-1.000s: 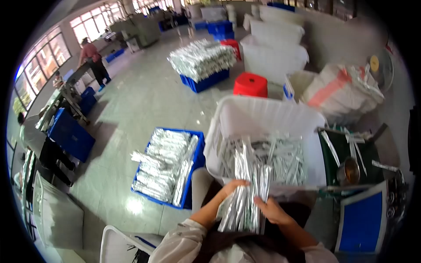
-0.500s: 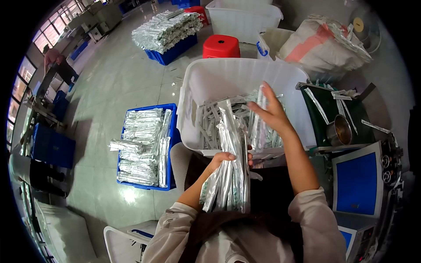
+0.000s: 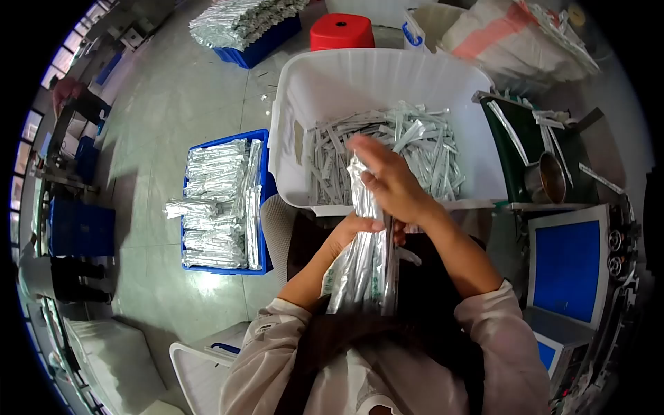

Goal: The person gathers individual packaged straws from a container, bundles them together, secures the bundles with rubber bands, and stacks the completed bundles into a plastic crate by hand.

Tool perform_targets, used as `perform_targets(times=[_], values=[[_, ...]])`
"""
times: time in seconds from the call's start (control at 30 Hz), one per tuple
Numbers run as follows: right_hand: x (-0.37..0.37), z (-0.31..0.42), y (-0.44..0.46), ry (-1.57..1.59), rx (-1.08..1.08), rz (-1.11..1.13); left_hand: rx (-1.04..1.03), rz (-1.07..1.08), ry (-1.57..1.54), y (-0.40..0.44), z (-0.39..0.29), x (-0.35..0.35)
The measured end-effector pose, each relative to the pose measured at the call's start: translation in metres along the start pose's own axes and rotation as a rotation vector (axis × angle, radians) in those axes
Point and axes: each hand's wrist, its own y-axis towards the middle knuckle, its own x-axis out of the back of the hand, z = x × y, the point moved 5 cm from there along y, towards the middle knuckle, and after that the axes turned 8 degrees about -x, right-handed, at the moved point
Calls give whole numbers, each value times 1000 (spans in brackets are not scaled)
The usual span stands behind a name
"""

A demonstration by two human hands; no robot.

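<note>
A bundle of long, narrow silver foil packets (image 3: 361,263) stands upright in front of my body, some showing green print near the lower end. My left hand (image 3: 354,232) is closed around its middle, thumb across the front. At the top end, my right hand (image 3: 393,181) has its fingers and thumb bent around the foil tips, slightly blurred. Just beyond both hands is a large white tub (image 3: 294,114) with many loose foil packets (image 3: 425,155) scattered over its bottom.
Left on the floor, a blue crate (image 3: 265,155) holds stacked foil packets. A second blue crate (image 3: 266,48) and a red stool (image 3: 341,32) stand behind the tub. On the right are a green surface with a metal pot (image 3: 546,176) and a blue-panelled machine (image 3: 566,266). People work far left.
My right hand has come left and down from above the tub, from spread fingers to bent around the bundle's top. A long packet near it is gone from view there. The camera view has tilted down.
</note>
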Motion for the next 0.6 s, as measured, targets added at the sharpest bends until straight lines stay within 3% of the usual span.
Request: perform_targets(times=[0.03, 0.07, 0.1, 0.17, 0.23, 0.37, 0.43, 0.5, 0.53, 0.6], values=[[4, -7, -2, 303, -95, -64, -66, -38, 34, 1, -9, -12], [9, -17, -15, 613, -356, 14, -109, -60, -27, -2, -14, -11], [5, -22, -28, 614, -351, 25, -167, 16, -24, -1, -24, -3], [-34, -37, -64, 776, -453, 351, -325, 28, -220, 0, -39, 10], [-49, -35, -92, 506, -519, 174, -414, 100, -327, 3, -53, 10], [-33, -28, -109, 335, -691, 265, -420, -30, -410, -1, -45, 19], [-22, -26, -112, 250, -553, 133, -389, -79, -344, -3, -38, 16], [-10, -31, -129, 174, -614, 174, -331, -77, -213, -2, -26, 15], [-6, -33, -140, 18, -537, 190, -307, -71, -210, -3, -22, 11], [2, -40, -170, -144, -467, 201, -366, 81, -108, -1, -35, 9]])
